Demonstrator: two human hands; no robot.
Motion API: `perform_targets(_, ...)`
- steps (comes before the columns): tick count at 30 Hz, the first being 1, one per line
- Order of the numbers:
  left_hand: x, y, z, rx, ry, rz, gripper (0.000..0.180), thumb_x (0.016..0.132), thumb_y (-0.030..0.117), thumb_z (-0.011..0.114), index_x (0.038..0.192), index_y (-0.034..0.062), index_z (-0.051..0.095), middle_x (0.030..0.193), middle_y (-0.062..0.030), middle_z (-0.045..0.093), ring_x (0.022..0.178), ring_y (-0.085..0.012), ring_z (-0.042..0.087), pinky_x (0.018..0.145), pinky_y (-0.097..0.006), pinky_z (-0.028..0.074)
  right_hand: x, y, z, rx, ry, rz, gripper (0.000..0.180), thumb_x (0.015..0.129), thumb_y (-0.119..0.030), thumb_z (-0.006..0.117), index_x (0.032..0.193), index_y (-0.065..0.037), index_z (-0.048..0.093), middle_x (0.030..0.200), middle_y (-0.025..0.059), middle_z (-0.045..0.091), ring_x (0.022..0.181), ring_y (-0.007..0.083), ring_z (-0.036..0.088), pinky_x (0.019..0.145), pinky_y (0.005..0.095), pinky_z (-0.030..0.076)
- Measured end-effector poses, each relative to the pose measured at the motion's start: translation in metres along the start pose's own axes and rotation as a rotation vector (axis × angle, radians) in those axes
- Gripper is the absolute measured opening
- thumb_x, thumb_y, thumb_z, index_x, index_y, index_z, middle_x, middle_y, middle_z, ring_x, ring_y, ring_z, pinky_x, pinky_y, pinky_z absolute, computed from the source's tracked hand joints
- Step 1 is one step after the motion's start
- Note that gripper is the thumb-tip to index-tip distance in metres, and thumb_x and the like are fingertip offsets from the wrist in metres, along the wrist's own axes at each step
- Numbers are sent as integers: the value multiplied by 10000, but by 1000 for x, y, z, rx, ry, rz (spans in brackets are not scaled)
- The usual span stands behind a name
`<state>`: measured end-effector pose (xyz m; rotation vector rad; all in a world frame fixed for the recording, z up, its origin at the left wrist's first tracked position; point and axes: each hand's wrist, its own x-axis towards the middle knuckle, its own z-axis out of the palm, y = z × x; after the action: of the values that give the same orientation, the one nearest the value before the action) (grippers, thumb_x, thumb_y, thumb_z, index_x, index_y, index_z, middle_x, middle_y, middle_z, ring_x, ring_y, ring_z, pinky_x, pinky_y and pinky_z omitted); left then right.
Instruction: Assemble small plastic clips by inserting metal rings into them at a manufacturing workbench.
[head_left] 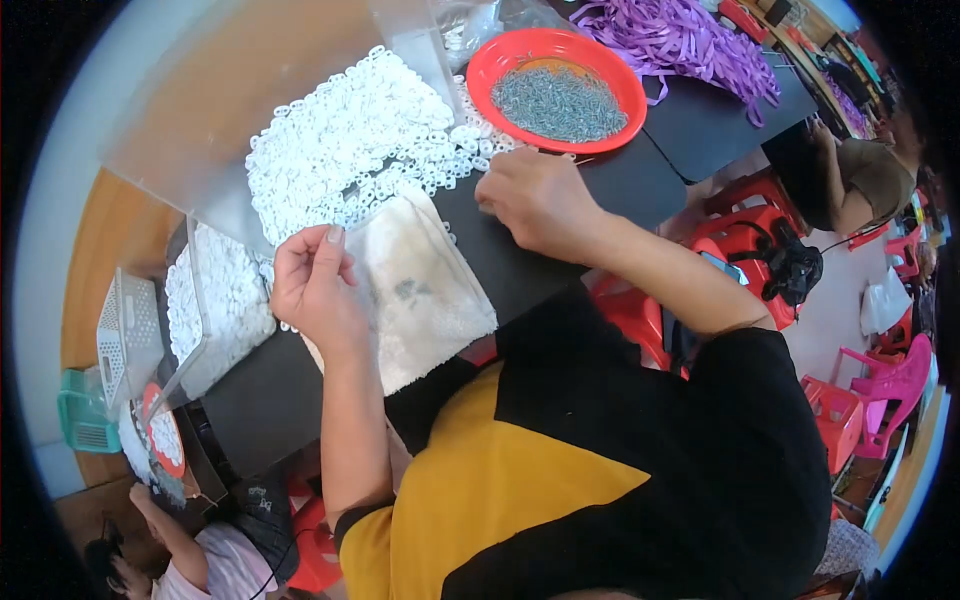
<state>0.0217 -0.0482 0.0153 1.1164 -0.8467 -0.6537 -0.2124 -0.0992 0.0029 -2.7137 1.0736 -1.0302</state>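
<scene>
Going left to right: clear box (pixel 215 300) of white rings at table edge; left hand (pixel 315 285) just beside it, fingers curled, pinching something too small to tell. White cloth (pixel 420 285) between hands, ring pile (pixel 350 150) above it. Right hand (pixel 535 200) clenched, knuckles down near red bowl (pixel 510 55) of small metal parts.

Right hand (pixel 535 200) fingertips hidden behind knuckles; grasped item indiscernible. Left hand (pixel 312 280) pinch contents too small to tell.
</scene>
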Motion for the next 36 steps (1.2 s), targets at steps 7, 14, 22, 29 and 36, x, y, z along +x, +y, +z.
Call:
perform_targets(7, -19, 34, 3, 154, -175, -62, 57, 830, -12, 668, 842, 2, 615, 739, -5, 590, 604, -53, 501, 517, -188, 384, 8, -7, 16, -89, -128, -200, 174, 721, -80, 604, 889, -116, 635, 894, 53, 529, 887, 243, 524, 763, 372, 407)
perform_targets(14, -28, 14, -30, 437, -383, 19, 101, 830, -10, 685, 824, 9, 586, 732, 35, 544, 637, -26, 461, 588, -176, 397, -3, 1, 2, -207, -142, -219, 233, 721, -91, 612, 944, -139, 657, 916, 45, 516, 938, 235, 495, 791, 377, 359)
perform_targets(22, -34, 3, -35, 501, -393, 44, 127, 812, -47, 683, 871, 14, 589, 731, 34, 519, 646, -26, 467, 579, -172, 400, -10, 3, 8, -157, -142, -237, 218, 778, -190, 652, 994, -160, 648, 988, 44, 501, 998, 225, 470, 810, 384, 349)
perform_targets(29, -27, 1, -52, 539, -326, 22, 173, 782, -58, 700, 896, -1, 584, 740, 27, 516, 623, -26, 469, 589, -169, 412, -13, -12, -1, -25, -132, -288, 269, 757, -230, 688, 1015, -165, 650, 996, 44, 502, 1001, 231, 475, 817, 383, 357)
perform_targets(36, -26, -2, -57, 523, -335, 31, 173, 789, -48, 706, 901, 3, 584, 750, 34, 512, 624, -25, 462, 586, -168, 406, -14, -7, 1, -40, -143, -237, 315, 715, -251, 730, 1000, -150, 642, 983, 32, 501, 981, 220, 475, 786, 375, 355)
